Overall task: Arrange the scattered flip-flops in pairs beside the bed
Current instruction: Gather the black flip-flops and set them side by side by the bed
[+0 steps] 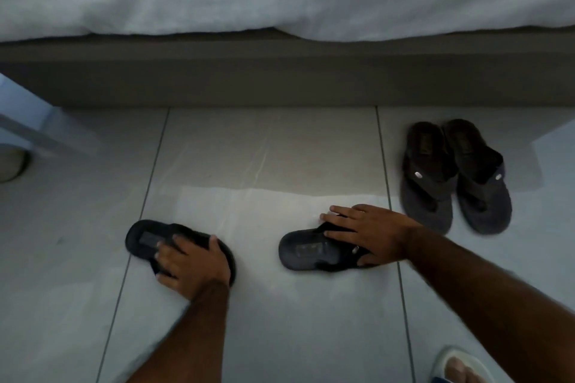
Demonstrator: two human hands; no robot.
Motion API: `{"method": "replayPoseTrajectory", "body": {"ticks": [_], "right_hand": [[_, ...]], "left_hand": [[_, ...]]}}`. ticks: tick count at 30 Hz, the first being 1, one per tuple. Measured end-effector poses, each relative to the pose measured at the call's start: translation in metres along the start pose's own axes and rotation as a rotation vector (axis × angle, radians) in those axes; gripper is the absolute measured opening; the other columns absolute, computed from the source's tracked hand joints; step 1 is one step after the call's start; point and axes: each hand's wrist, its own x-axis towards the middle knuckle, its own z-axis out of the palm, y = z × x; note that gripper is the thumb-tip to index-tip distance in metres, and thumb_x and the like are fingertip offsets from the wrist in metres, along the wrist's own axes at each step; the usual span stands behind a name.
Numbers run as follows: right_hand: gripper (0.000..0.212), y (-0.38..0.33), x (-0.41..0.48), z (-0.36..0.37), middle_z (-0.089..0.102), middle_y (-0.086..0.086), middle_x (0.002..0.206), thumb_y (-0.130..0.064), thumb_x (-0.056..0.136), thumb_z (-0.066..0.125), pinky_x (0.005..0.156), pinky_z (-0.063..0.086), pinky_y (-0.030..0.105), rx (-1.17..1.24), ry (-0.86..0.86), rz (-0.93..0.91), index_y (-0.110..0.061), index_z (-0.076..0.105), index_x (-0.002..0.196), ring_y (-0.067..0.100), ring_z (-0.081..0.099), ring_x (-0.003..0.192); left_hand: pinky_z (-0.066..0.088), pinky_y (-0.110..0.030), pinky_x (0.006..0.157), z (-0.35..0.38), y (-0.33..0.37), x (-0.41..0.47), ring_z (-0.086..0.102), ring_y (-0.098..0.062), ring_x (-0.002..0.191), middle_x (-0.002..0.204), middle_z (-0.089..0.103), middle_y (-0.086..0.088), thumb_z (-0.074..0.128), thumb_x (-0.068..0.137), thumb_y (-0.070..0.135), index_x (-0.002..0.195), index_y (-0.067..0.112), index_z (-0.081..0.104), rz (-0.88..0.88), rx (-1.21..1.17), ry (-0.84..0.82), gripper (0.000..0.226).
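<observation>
Both hands are down on the floor: left hand point(189, 261) gripping one black flip-flop point(149, 242), right hand point(370, 235) pressing on its mate point(314, 252), well apart. Looks like pair two is in hand, so next they need sliding together toward the finished pair point(455, 176) by the bed point(280, 81).

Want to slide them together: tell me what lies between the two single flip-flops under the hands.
Only bare floor tile, in the head view, separates the left flip-flop from the right flip-flop.
</observation>
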Motion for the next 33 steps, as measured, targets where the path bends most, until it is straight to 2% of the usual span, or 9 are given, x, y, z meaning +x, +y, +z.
{"method": "replayPoseTrajectory", "body": {"ticks": [2,8,14,19,25,30,31,33], "right_hand": [[0.090,-0.001,0.004,0.000,-0.008,-0.001,0.170,-0.056,0.088,0.058,0.122,0.025,0.046,0.020,-0.002,0.023,-0.031,0.010,0.160,0.026,-0.003,0.157],[0.091,-0.007,0.013,0.001,-0.011,-0.004,0.170,-0.056,0.089,0.059,0.119,0.032,0.047,0.074,0.013,0.051,-0.035,0.006,0.160,0.024,-0.006,0.157],[0.090,-0.010,0.017,0.005,-0.013,-0.008,0.169,-0.060,0.089,0.056,0.117,0.035,0.044,0.139,0.052,0.097,-0.037,0.007,0.160,0.023,-0.004,0.157],[0.089,-0.015,0.017,0.004,-0.012,-0.008,0.169,-0.060,0.088,0.058,0.112,0.042,0.043,0.186,0.083,0.159,-0.037,0.010,0.160,0.023,0.001,0.157],[0.091,-0.038,0.031,0.006,-0.012,-0.007,0.169,-0.063,0.088,0.056,0.110,0.041,0.046,0.220,0.097,0.221,-0.037,0.007,0.159,0.027,0.015,0.151],[0.090,-0.063,0.056,0.003,-0.007,-0.001,0.170,-0.067,0.087,0.052,0.108,0.042,0.045,0.270,0.126,0.305,-0.033,0.011,0.160,0.029,0.030,0.140],[0.089,-0.067,0.061,0.001,-0.003,0.001,0.170,-0.070,0.087,0.048,0.108,0.041,0.045,0.272,0.143,0.316,-0.031,0.014,0.160,0.029,0.032,0.140],[0.086,-0.069,0.067,-0.006,0.014,0.007,0.168,-0.075,0.087,0.041,0.108,0.039,0.044,0.269,0.251,0.371,-0.026,0.028,0.156,0.029,0.035,0.140]], "left_hand": [[0.009,-0.064,0.120,0.001,-0.011,0.001,0.007,-0.036,0.154,0.166,0.012,-0.021,0.048,0.097,0.050,0.155,0.005,0.023,-0.079,-0.036,-0.048,0.078],[0.011,-0.058,0.121,-0.009,0.021,0.029,0.005,-0.032,0.155,0.167,0.009,-0.017,0.044,0.100,0.046,0.156,0.010,0.023,0.003,-0.078,-0.043,0.070],[0.024,-0.050,0.122,-0.020,0.093,0.073,0.012,-0.038,0.153,0.166,0.013,-0.020,0.061,0.091,0.048,0.156,0.009,0.024,0.328,0.026,-0.149,0.084],[0.025,-0.050,0.122,-0.017,0.127,0.083,0.008,-0.036,0.154,0.167,0.007,-0.016,0.063,0.085,0.060,0.158,0.015,0.019,0.451,0.102,-0.259,0.096],[0.020,-0.045,0.125,-0.015,0.164,0.080,0.009,-0.036,0.153,0.167,0.007,-0.018,0.055,0.088,0.063,0.158,0.013,0.020,0.527,0.052,-0.343,0.093],[0.014,-0.043,0.126,-0.010,0.181,0.075,0.006,-0.035,0.154,0.168,0.005,-0.016,0.050,0.096,0.054,0.157,0.015,0.026,0.755,0.101,-0.448,0.077],[0.014,-0.043,0.126,-0.009,0.180,0.071,0.007,-0.034,0.155,0.168,0.008,-0.015,0.050,0.097,0.052,0.157,0.015,0.027,0.786,0.076,-0.417,0.074],[0.019,-0.044,0.124,-0.007,0.168,0.057,0.016,-0.034,0.153,0.166,0.018,-0.017,0.052,0.098,0.045,0.153,0.011,0.035,0.780,-0.073,-0.240,0.067]]}}
